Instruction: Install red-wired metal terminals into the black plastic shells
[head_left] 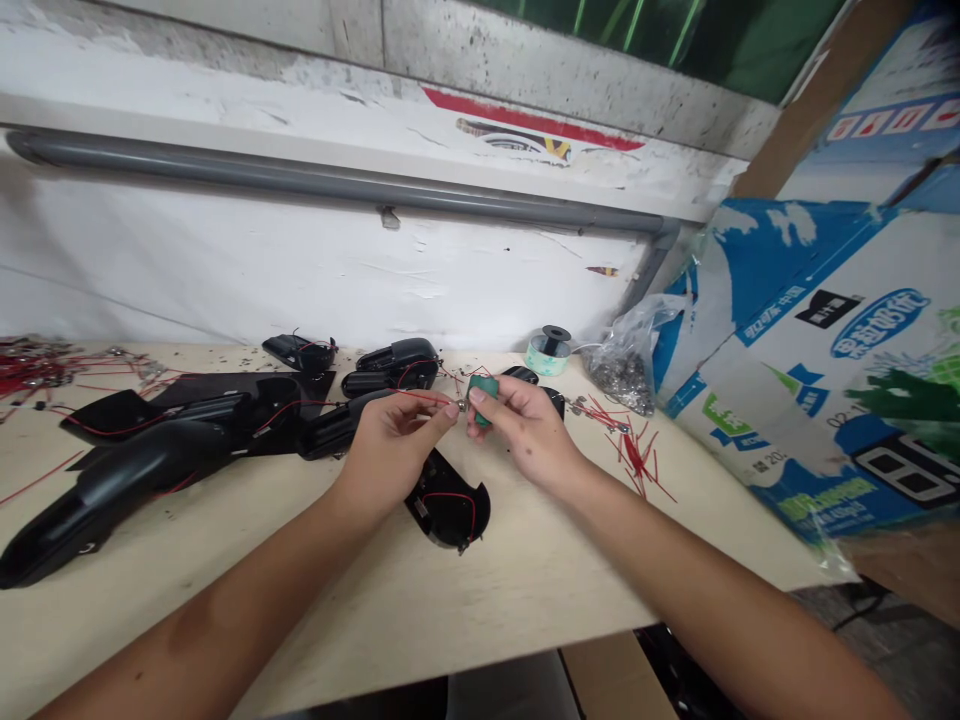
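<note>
My left hand (397, 440) is closed, thumb against forefinger, on a thin red wire (424, 396). Close beside it, my right hand (529, 428) grips a small green cylindrical part (484, 398) between thumb and fingers. The wire's end reaches the near side of the green part; I cannot tell whether they touch. Below both hands, a black plastic housing (457, 515) lies on the table with a red wire curved inside it, its upper end partly hidden by my left hand.
Black housings (217, 430) with red wires lie at left and behind my hands. Loose red wires (637, 455) are scattered at right. A tape roll with a black spool (553, 345), a plastic bag of small metal parts (622, 365) and a large carton (825, 370) stand behind.
</note>
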